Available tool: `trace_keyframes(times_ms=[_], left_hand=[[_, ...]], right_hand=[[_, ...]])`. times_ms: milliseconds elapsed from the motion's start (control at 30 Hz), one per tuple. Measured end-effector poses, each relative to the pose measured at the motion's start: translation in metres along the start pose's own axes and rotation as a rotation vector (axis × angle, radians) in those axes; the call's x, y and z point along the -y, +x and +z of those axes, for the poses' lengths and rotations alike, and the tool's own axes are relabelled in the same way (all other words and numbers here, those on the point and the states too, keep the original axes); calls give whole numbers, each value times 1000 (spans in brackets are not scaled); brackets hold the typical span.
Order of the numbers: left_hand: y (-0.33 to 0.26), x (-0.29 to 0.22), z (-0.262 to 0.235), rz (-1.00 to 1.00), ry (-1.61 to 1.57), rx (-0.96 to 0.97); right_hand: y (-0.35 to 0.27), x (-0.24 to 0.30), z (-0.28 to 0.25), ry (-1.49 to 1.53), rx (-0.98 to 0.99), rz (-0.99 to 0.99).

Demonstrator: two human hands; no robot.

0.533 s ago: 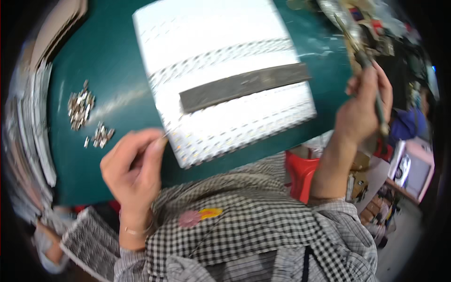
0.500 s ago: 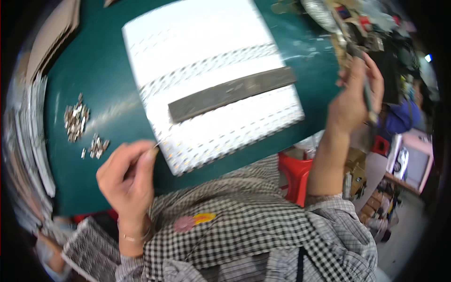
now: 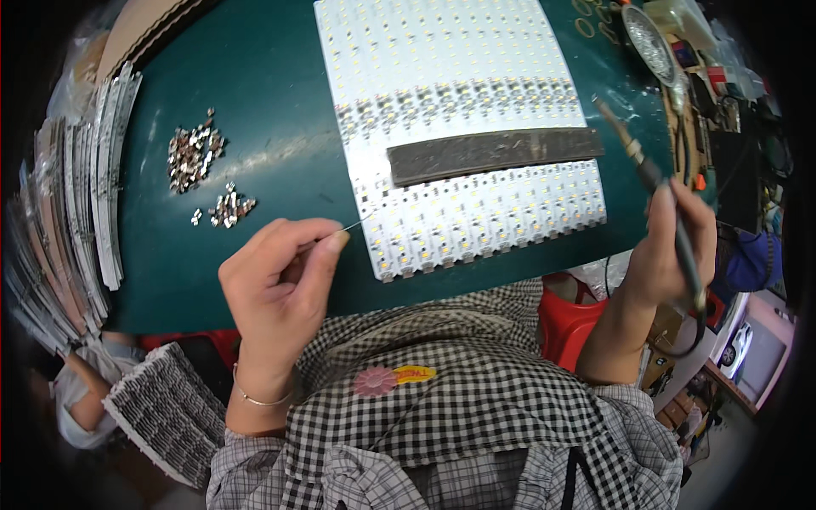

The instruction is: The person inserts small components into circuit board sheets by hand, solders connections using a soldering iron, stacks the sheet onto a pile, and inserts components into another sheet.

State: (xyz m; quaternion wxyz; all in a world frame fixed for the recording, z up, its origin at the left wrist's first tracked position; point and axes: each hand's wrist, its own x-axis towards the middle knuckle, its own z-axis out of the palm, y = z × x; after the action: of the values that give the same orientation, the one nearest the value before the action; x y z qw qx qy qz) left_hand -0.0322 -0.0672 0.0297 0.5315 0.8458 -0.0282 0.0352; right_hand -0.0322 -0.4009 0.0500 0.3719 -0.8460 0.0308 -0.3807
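1. Dark green work mat (image 3: 255,110) across the upper half of the frame, carrying everything below.
2. White panel of LED strips (image 3: 459,93) lying flat, upper centre, lower edge close to the mat's near edge. Worth keeping square and unmoved while working along its rows.
3. Dark grey flat bar (image 3: 493,155) resting across the panel's middle, tilted slightly, seemingly as a hold-down weight. Best left bearing on the rows so the panel stays flat.
4. Stack of narrow white strips (image 3: 106,170) fanned along the left edge of the frame, well apart from the panel.
5. Left hand (image 3: 276,293), lower left of centre, closed in a pinch on a thin solder wire (image 3: 355,223), thumb and forefinger together. Wire tip reaching up and right to the panel's lower left edge, touching or just short of it; cannot tell which. Short feed and a steady wrist advisable, with the wire brought to the pad rather than to the hot tip.
6. Right hand (image 3: 671,246), at the right of the frame, wrapped shut around a soldering iron (image 3: 654,183), tip pointing up and left, just off the panel's right edge and apart from the wire. Safest path judged to be over the mat, not dragging across the LEDs.
7. Two small heaps of tiny metal connectors (image 3: 194,157), upper left on the mat, near the left hand but untouched.
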Motion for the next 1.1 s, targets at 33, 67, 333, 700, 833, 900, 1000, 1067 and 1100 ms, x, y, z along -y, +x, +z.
trace_keyframes(times_ms=[33, 67, 333, 700, 833, 900, 1000, 1067, 1100], left_hand=[[-1, 2, 3, 3, -34, -9], [-1, 4, 4, 4, -30, -11], [0, 7, 11, 98, 31, 2], [2, 10, 12, 116, 66, 52], [2, 11, 11, 106, 77, 65], [3, 12, 14, 127, 69, 49], [4, 13, 19, 153, 80, 20], [4, 12, 20, 170, 100, 10], [5, 13, 21, 189, 118, 2]], right_hand=[[-11, 11, 0, 46, 76, 2], [-20, 23, 4, 193, 193, 39], [-48, 57, 33, 357, 687, 8], [-48, 61, 39, 290, 739, 14], [-50, 60, 40, 297, 725, -4], [-49, 60, 39, 306, 734, -17], [-49, 62, 40, 315, 732, -48], [-48, 62, 42, 319, 723, -67], [-47, 62, 42, 317, 728, -86]])
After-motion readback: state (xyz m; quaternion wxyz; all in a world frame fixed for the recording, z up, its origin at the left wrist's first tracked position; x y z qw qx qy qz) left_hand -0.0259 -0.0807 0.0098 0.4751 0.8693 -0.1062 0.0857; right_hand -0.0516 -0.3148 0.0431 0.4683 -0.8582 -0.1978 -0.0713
